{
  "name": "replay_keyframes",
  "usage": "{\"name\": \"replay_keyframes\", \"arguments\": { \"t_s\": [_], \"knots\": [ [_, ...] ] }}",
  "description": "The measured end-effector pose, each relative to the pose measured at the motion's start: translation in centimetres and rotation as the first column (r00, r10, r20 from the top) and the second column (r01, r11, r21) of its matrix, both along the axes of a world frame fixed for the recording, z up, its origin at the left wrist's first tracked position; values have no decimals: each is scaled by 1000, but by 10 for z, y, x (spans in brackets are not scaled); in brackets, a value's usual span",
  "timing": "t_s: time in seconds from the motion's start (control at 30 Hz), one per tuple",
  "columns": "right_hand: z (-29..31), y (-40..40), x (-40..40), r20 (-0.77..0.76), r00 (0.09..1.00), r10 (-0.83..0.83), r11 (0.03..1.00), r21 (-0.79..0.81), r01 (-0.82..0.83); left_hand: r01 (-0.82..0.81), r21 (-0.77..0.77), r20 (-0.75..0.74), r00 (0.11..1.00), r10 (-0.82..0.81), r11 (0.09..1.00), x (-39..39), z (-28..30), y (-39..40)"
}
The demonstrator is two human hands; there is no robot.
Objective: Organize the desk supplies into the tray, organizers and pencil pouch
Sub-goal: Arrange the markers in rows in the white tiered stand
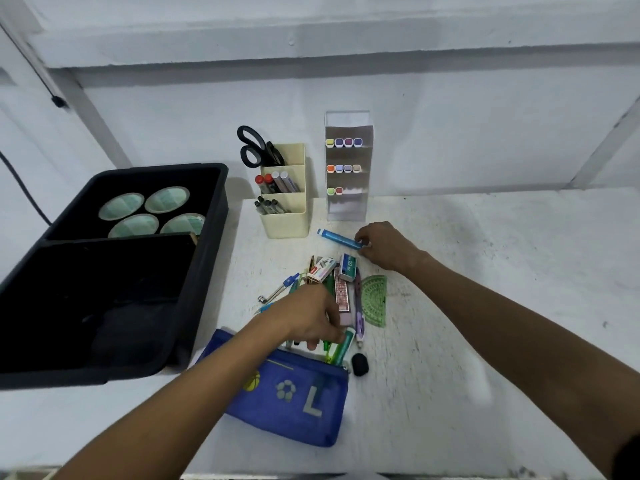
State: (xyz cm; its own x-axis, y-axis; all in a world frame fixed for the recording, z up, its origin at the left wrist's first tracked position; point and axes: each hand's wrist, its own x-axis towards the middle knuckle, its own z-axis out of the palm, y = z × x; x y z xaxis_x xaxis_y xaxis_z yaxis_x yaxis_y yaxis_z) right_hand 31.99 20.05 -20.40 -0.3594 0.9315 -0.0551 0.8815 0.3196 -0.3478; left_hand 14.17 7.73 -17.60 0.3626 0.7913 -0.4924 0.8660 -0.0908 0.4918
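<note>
Two hands are working at once here. Your right hand [382,245] pinches the near end of a blue marker [338,238] between thumb and fingertips, the marker lying almost flat just in front of the clear rack [347,161]; that rack already shows coloured caps in three rows with empty slots in the lowest, so the hold looks meant to steer the marker into one of them. Your left hand [308,315] reaches palm down over the pile [337,289] of loose supplies, its fingers curled around some green pieces at the mouth of the pouch [294,386]; whether it truly holds one or only pushes them, I cannot tell. The pouch lies open beside the pile, probably so small things can be slid straight in. A green protractor [375,301] and a black eraser [359,364] sit apart from the heap, not yet sorted. The beige organizer [285,202] keeps scissors [258,147] upright at the back and pens in the lower tiers, tall things behind short. The black tray [114,271] at your left holds four tape rolls [150,213] in its far section. Readable writing is scarce: a large "L" on the pouch, and "10" on a small green box [347,267]; the other labels are too blurred.
</note>
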Motion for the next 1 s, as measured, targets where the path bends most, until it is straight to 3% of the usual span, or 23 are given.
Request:
{"name": "replay_keyframes", "arguments": {
  "t_s": [0.13,0.3,0.5,0.77,0.9,1.0],
  "knots": [
    [2,-8,5,-23,1000,-16,1000,4,17,-40,75,-24,999,42,996,6,-2,-10],
    [11,-18,12,-90,993,-75,997,-32,72,49,168,-184,983,-17,985,17,-7,-19],
    [27,-37,15,-193,972,-137,976,-194,99,-2,73,-28,1000,4,997,12,-5,-12],
    [32,-55,9,-312,918,-243,927,-353,125,-90,133,15,996,89,987,24,-15,-15],
    [40,-61,3,-455,816,-356,869,-482,110,-162,98,64,986,156,982,25,-6,-14],
    [43,-62,2,-522,763,-382,866,-491,97,-318,108,210,933,291,942,18,12,-5]
  ]
}}
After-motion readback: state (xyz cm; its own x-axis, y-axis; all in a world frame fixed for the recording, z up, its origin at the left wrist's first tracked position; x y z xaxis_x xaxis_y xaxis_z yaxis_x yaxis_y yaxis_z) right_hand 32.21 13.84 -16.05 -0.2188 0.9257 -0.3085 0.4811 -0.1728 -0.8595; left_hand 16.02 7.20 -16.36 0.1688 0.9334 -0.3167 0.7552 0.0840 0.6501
